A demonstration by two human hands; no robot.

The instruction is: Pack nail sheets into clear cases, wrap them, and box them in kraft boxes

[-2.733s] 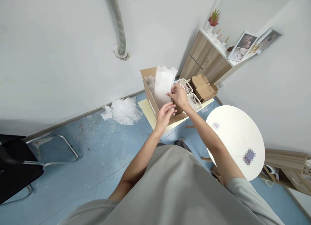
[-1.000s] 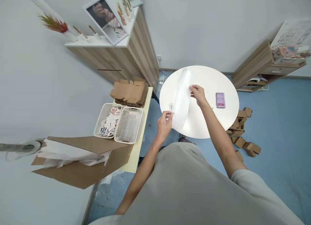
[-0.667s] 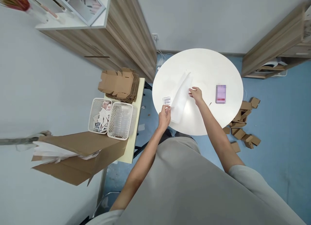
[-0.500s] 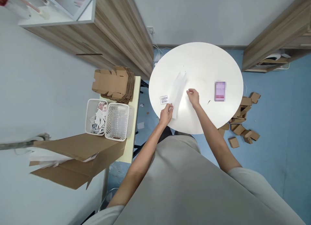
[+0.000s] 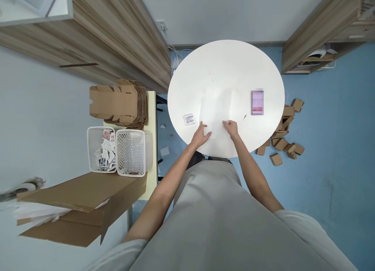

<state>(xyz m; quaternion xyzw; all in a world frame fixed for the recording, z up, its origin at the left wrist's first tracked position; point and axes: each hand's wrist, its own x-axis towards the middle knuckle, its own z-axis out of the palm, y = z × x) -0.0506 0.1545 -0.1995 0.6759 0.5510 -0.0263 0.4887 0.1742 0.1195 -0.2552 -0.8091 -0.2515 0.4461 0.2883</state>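
Head view: sheet [image 5: 218,107] lies flat on the table [image 5: 263,60], near its front edge. My left hand [image 5: 201,133] rests open, fingers spread on the sheet's near left corner. My right hand [image 5: 231,128] touches the near right corner; whether it pinches or only presses, I cannot tell. Packet [image 5: 189,118] lies just left.

On table [image 5: 263,60], sheet [image 5: 218,107] lies between packet [image 5: 189,118] and card [image 5: 257,102].

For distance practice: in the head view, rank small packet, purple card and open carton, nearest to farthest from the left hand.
1. Small packet, on the round table just beside the left hand.
2. Purple card, across the table to the right.
3. Open carton, off the table, far left.
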